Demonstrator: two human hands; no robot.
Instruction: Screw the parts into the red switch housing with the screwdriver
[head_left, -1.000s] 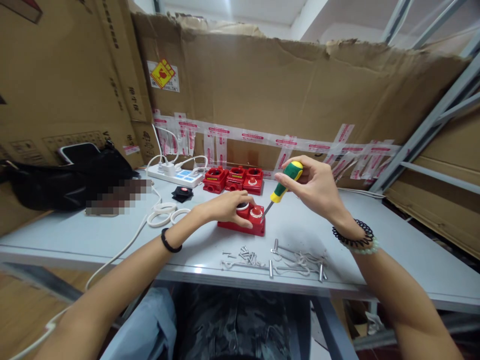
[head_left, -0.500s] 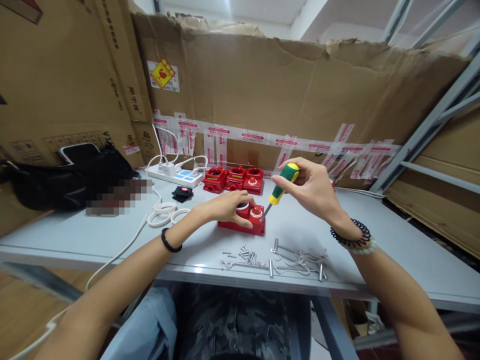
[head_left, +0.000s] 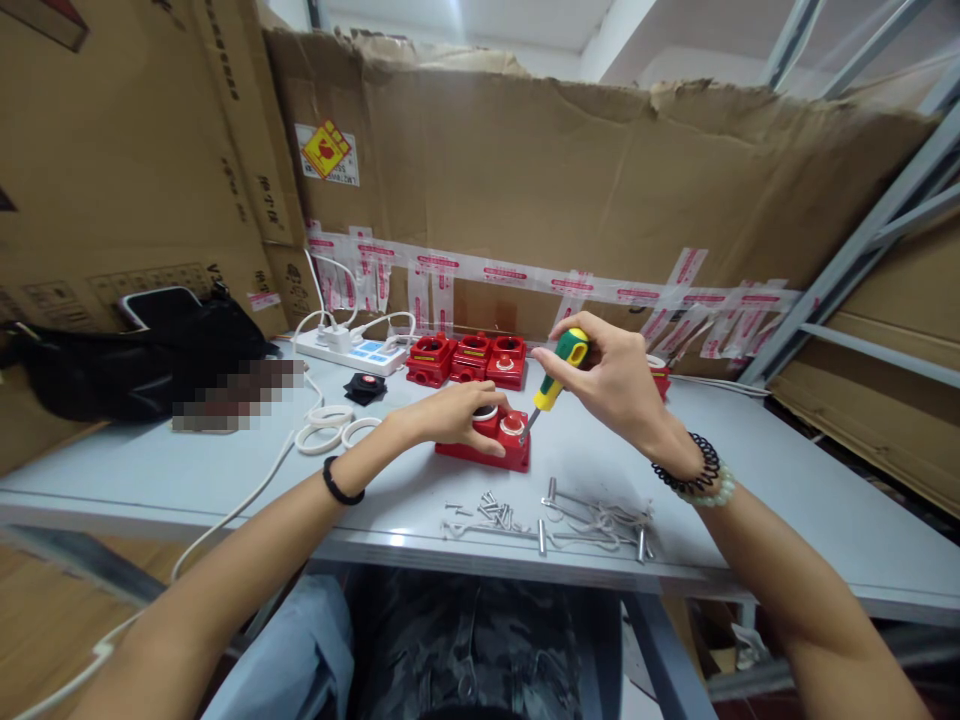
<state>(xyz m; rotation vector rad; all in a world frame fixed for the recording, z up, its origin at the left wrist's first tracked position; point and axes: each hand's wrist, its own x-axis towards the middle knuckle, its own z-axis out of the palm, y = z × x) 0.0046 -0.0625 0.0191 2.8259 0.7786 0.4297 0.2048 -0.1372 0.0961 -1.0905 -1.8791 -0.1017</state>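
A red plastic box (head_left: 501, 452) with round fittings on top lies on the grey table (head_left: 750, 500). My left hand (head_left: 454, 414) rests on its left part and holds it down. My right hand (head_left: 611, 375) grips a green and yellow screwdriver (head_left: 556, 375), whose tip touches the box's right top by a round fitting. In front of the box lie several loose screws (head_left: 487, 510) and metal pins (head_left: 592, 520).
Red boxes (head_left: 466, 360) stand in a row at the back beside a white power strip (head_left: 351, 348). White rings (head_left: 330, 428), a small black part (head_left: 364, 386) and a white cable lie to the left. A black bag (head_left: 135, 355) sits far left. Taped cardboard walls the back.
My right hand and the screwdriver handle have shifted a little left and down, tilting the tool more upright. My left hand and the red box have stayed put.
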